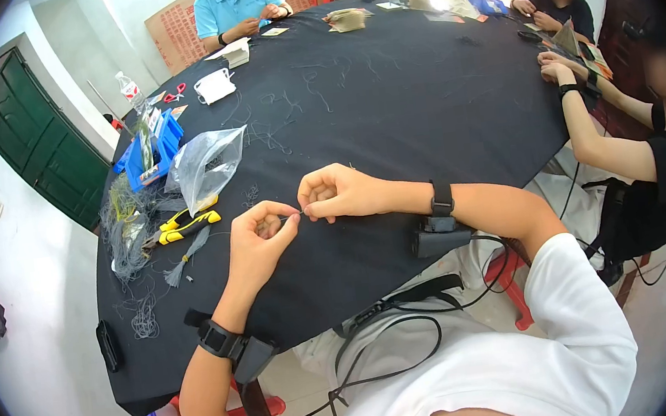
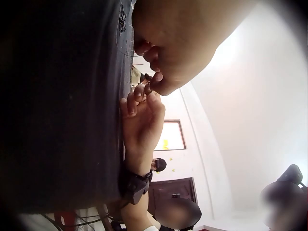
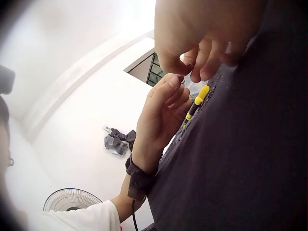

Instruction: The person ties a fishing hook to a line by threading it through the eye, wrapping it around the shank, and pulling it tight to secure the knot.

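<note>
Thumb and forefinger of the left hand (image 1: pixel 259 245) pinch a fine thread above the black cloth near the table's front edge. Facing it, the right hand (image 1: pixel 348 192) pinches at the same thread, its other fingers curled. The two sets of fingertips almost meet, and what lies between them is too small to make out. In the left wrist view the right hand (image 2: pixel 144 120) is beyond the near left hand (image 2: pixel 187 43). The right wrist view has the left hand (image 3: pixel 161 115) below the near right hand (image 3: pixel 207 29).
Yellow-black pliers (image 1: pixel 190 225), a grey tassel (image 1: pixel 188 257), tangled thread (image 1: pixel 126 231), a clear bag (image 1: pixel 209 166) and a blue bin (image 1: pixel 166 149) are left of the hands. Farther back are a white mask (image 1: pixel 215 87), red scissors (image 1: pixel 175 94) and card stacks (image 1: pixel 347 19). Other people sit around the table.
</note>
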A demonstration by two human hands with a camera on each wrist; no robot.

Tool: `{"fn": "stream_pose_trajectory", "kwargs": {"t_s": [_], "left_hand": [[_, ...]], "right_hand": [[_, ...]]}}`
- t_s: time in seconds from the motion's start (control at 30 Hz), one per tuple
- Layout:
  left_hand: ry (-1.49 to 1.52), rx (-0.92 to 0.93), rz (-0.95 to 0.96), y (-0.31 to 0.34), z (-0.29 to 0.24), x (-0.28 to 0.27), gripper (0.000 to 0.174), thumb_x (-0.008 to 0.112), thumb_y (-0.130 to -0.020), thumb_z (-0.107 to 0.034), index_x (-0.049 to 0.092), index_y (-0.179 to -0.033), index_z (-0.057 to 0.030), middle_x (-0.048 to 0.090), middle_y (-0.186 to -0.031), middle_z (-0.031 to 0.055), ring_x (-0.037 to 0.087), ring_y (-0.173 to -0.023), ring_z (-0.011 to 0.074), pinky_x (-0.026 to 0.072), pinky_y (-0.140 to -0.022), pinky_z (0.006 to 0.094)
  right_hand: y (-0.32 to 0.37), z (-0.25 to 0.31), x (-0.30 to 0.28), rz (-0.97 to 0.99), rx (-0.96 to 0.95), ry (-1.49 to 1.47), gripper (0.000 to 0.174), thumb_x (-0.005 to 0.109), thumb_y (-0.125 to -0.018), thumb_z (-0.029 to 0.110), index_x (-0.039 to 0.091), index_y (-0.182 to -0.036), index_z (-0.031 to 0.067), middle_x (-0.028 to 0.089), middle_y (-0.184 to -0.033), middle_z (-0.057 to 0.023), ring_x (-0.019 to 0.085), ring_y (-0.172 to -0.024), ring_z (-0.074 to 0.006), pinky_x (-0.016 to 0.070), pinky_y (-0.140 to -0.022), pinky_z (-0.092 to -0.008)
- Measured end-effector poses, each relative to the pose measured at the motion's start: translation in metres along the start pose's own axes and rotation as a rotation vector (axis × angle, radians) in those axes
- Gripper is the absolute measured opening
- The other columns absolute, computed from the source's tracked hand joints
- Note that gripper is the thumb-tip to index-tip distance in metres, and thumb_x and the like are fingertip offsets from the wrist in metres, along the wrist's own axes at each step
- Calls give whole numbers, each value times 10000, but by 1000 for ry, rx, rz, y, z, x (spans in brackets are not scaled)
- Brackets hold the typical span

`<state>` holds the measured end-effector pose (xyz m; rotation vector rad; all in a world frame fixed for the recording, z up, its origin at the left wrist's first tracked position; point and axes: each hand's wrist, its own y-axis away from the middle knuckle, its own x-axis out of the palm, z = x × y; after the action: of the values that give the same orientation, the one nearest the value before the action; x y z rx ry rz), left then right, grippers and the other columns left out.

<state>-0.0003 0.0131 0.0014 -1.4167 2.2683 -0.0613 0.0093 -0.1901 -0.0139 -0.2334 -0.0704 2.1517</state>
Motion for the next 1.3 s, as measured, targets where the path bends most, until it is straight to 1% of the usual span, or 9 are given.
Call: {"fn": "stream_pose_trajectory", "kwargs": {"t_s": [0.47,0.63,0.67,0.77,0.8,0.93,1.07,1.17,1.3], "left_hand": [[-39,-10,-42,0,10,0,74,633,-773,-66,602,-792,-1,328,-547,-91,282,-510,-1,233,-466,187],[-9,-8,-91,-1,8,1,71,619,-798,-64,602,-805,5,307,-545,-93,275,-510,-4,220,-460,188],[18,-76,-89,0,6,-1,82,635,-790,-83,615,-822,-11,357,-592,-74,311,-554,5,244,-482,188],[-110,8,-129,-1,16,-4,106,649,-780,-125,633,-847,-44,464,-706,-37,386,-633,33,295,-544,206],[-171,65,-123,-1,13,-5,120,647,-773,-159,647,-859,-76,556,-898,29,483,-803,87,346,-660,244],[-175,159,-66,1,4,-2,109,643,-771,-174,657,-854,-104,528,-1162,110,461,-1111,196,357,-809,321],[-142,272,-23,-2,10,1,129,655,-762,-174,662,-868,-101,520,-1164,113,468,-1094,196,360,-814,324],[-70,170,-37,1,3,0,132,663,-755,-161,663,-869,-94,528,-1136,105,493,-1040,177,363,-799,309],[266,88,-70,3,1,3,98,600,-832,-92,610,-912,-37,583,-951,36,528,-917,114,390,-765,248]], "right_hand": [[1,0,3,29,6,-69,128,585,-850,114,547,-925,18,602,-791,-53,550,-637,-81,431,-551,-202],[3,5,2,18,43,-195,181,487,-909,181,545,-982,25,634,-815,-95,579,-613,-96,391,-512,-190],[2,4,1,9,46,-235,186,484,-910,184,542,-987,25,636,-822,-98,583,-616,-97,393,-512,-189],[2,2,0,44,73,-255,217,487,-907,163,526,-1062,15,644,-886,-122,615,-654,-110,422,-537,-189],[3,4,2,80,93,-222,226,487,-906,154,521,-1079,13,644,-902,-127,622,-665,-114,430,-545,-191],[6,11,6,203,105,-180,331,527,-854,135,502,-1163,19,641,-964,-114,635,-720,-141,445,-572,-214],[7,15,13,264,70,-163,243,537,-888,127,529,-1101,11,644,-948,-121,640,-707,-137,450,-568,-210],[8,14,14,283,82,-115,170,550,-878,121,570,-1007,11,646,-891,-106,635,-693,-131,441,-558,-208],[7,15,14,195,88,-114,111,555,-864,101,594,-917,11,626,-779,-68,600,-619,-106,425,-542,-204]]}}
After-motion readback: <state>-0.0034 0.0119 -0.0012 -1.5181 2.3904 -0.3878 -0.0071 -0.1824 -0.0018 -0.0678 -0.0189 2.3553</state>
